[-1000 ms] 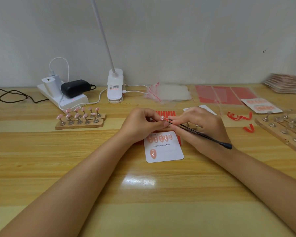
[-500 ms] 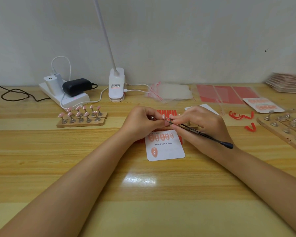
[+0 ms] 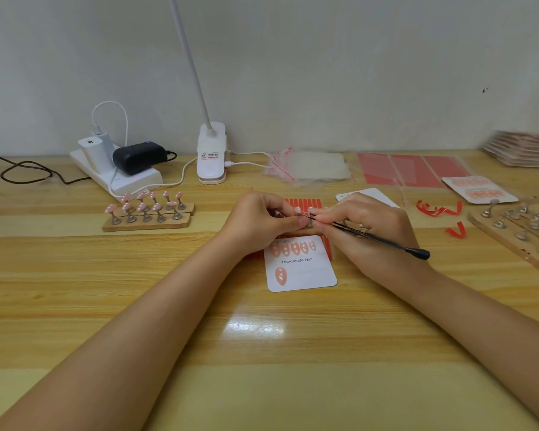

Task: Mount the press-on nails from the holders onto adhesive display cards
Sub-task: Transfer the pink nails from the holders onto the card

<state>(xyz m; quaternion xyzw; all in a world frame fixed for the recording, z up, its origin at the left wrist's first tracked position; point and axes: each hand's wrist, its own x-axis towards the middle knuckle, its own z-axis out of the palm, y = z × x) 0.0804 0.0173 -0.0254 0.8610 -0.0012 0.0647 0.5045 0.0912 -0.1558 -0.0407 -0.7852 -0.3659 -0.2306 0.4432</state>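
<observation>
Between the two hands, just above the card's far edge, we have the step in progress: freeing one nail from its holder. Our left hand (image 3: 259, 219) curls its fingers round a small metal stand holder (image 3: 277, 213), thumb and forefinger pinching near its top. Our right hand (image 3: 367, 227) grips a thin black-handled pick tool (image 3: 383, 241) pen-fashion, its tip (image 3: 312, 216) set at the small pink press-on nail (image 3: 298, 209) at the left fingertips. Whether the nail is already loose from the holder we cannot tell; the contact is too small to resolve.

Judgement for doing it well: lever gently at the nail's underside, keep the left pinch steady, and carry the nail low so that a slip drops it near the card rather than away across the table.

Directly below lies the white rounded-corner display card printed "Handmade Nail" (image 3: 308, 272), resting on a red striped sheet (image 3: 304, 201). Its top row holds five pink nails (image 3: 294, 247); the lower row holds one (image 3: 280, 275) at the left. The next nail probably belongs just beside that one, pressed flat and aligned with it.

Further left, the wooden block of stand holders (image 3: 147, 223) has pink nails on its stands. At far right a wooden board (image 3: 523, 241) carries bare metal stands, and a finished white card of pink nails (image 3: 476, 191) lies behind it.
</observation>
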